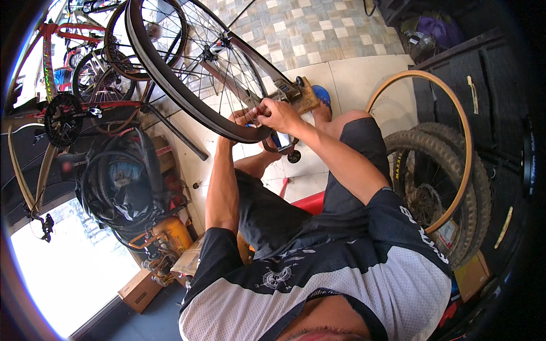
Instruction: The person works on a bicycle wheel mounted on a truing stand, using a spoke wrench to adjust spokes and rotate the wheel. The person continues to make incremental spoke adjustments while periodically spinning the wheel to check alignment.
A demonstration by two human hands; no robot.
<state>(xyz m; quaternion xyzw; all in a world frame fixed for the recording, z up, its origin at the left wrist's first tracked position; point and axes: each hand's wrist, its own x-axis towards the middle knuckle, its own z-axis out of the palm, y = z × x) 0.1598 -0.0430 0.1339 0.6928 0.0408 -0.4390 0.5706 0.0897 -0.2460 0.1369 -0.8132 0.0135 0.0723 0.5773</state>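
A spoked bicycle wheel with a dark, deep rim stands tilted in front of me, mounted in a metal truing stand on a wooden base. My left hand is at the near part of the rim, its fingers closed around the rim and spoke ends, partly hidden by the rim. Right beside it, my right hand is closed in a pinch at the spokes. A small reddish bit shows between its fingertips, too small to name. The two hands nearly touch.
Bicycle frames and another wheel crowd the left. Below them lie bundled black tyres and a yellow machine. At right, a tan rim and knobby tyres lean against dark drawers. I sit on something red.
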